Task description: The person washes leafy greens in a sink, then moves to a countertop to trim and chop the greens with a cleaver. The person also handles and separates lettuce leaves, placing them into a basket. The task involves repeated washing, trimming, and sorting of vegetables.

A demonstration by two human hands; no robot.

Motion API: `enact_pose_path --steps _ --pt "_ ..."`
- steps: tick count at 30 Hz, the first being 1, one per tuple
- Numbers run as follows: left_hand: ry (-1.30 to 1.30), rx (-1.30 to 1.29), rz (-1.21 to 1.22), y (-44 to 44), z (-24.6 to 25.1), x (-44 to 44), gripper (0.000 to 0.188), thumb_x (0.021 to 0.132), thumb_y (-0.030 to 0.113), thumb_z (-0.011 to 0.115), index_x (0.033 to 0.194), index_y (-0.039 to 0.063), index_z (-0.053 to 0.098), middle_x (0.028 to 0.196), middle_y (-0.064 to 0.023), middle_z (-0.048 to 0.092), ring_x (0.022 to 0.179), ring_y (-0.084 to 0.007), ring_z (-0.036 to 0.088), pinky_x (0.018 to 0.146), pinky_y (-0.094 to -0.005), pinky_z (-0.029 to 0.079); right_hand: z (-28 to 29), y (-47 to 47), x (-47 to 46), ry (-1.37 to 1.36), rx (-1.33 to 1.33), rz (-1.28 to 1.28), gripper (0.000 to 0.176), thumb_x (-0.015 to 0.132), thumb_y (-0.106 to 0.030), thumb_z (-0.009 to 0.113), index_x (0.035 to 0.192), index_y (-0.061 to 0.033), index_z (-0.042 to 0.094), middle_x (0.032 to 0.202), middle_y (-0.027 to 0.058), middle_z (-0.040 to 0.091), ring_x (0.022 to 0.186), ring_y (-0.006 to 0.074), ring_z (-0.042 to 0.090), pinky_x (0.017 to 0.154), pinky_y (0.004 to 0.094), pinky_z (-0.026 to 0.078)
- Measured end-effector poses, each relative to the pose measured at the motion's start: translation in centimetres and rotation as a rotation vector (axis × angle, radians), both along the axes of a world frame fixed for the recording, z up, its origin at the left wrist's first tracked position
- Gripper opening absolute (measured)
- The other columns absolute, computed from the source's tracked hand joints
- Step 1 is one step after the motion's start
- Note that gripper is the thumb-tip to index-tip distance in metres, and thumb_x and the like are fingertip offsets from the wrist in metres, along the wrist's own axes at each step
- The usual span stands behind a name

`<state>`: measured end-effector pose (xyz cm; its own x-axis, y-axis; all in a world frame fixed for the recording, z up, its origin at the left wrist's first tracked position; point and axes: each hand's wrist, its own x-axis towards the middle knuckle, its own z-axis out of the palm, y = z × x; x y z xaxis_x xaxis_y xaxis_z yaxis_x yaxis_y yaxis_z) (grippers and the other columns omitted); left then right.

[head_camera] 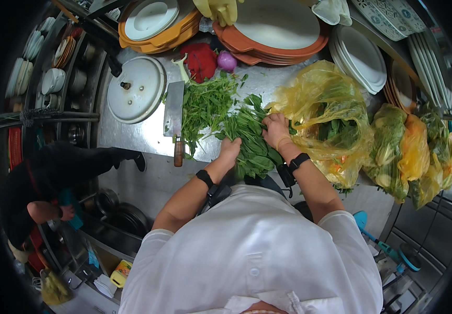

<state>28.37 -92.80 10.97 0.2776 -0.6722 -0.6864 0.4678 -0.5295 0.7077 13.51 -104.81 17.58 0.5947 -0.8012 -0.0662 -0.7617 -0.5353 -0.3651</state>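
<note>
A bunch of leafy greens (251, 137) lies between my hands at the front of the steel table, its leaves hanging past the edge. My left hand (231, 151) is closed around stems on the bunch's near left side. Curled over the right side of the same bunch is my right hand (276, 128); its fingertips are partly hidden among the leaves. Left of the bunch spreads a pile of loose greens (208, 104). A cleaver (175, 114) rests beside that pile, wooden handle towards me. An open yellow plastic bag (328, 117) with greens inside sits right of my right hand.
A white round lid (136, 89) lies at the table's left. Behind the greens are a red cloth-like item (199, 61), a purple onion (227, 61) and stacked orange-rimmed platters (277, 29). Several bagged vegetables (390, 153) line the right. A person in dark clothes (49, 180) is at left.
</note>
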Motion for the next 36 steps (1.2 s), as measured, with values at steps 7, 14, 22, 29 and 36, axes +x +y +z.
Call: enact_pose_path --steps 7,14,22,29,36 --pt "0.268 0.086 0.087 -1.0 3.7 -0.2 0.053 0.092 0.043 0.054 0.127 0.003 0.052 0.121 -0.0127 0.058 0.109 -0.0254 0.057 0.089 -0.0401 0.049 2.4 7.7 1.9 0.234 0.065 0.300 0.064 0.075 -0.012 0.060 0.132 0.0103 0.040 0.132 0.0241 0.047 0.115 0.0340 0.048 0.098 0.0441 0.038" --pt "0.548 -0.055 0.144 -0.3 3.9 0.0 0.074 0.091 0.063 0.048 0.140 0.007 0.040 0.141 -0.0128 0.043 0.126 -0.0233 0.045 0.102 -0.0411 0.038 1.9 7.2 1.4 0.255 0.241 0.310 0.076 0.075 -0.015 0.063 0.139 0.0114 0.031 0.144 0.0259 0.034 0.125 0.0377 0.040 0.104 0.0412 0.036" --pt "0.236 -0.020 0.078 0.0 1.9 -0.7 0.021 0.088 0.012 0.059 0.106 -0.001 0.059 0.095 -0.0096 0.064 0.081 -0.0208 0.064 0.064 -0.0373 0.053 2.0 1.0 -0.7 -0.143 0.397 0.065 0.038 0.075 -0.011 0.060 0.112 -0.0058 0.064 0.112 0.0182 0.062 0.105 0.0370 0.054 0.096 0.0398 0.044" --pt "0.178 0.071 0.093 -0.1 1.2 -0.6 0.019 0.087 0.007 0.057 0.103 -0.001 0.059 0.092 -0.0094 0.064 0.077 -0.0217 0.065 0.061 -0.0372 0.054 -0.9 -1.9 -0.3 0.188 0.171 0.101 0.035 0.078 -0.018 0.066 0.111 -0.0059 0.063 0.112 0.0157 0.060 0.111 0.0359 0.050 0.096 0.0424 0.043" --pt "0.281 0.105 0.265 -0.7 4.7 -1.1 0.021 0.087 0.011 0.060 0.105 0.001 0.060 0.095 -0.0092 0.065 0.081 -0.0218 0.064 0.067 -0.0358 0.053 0.7 4.7 1.3 0.064 0.015 0.260 0.019 0.072 -0.012 0.061 0.090 -0.0053 0.062 0.095 0.0144 0.061 0.092 0.0325 0.055 0.082 0.0417 0.046"
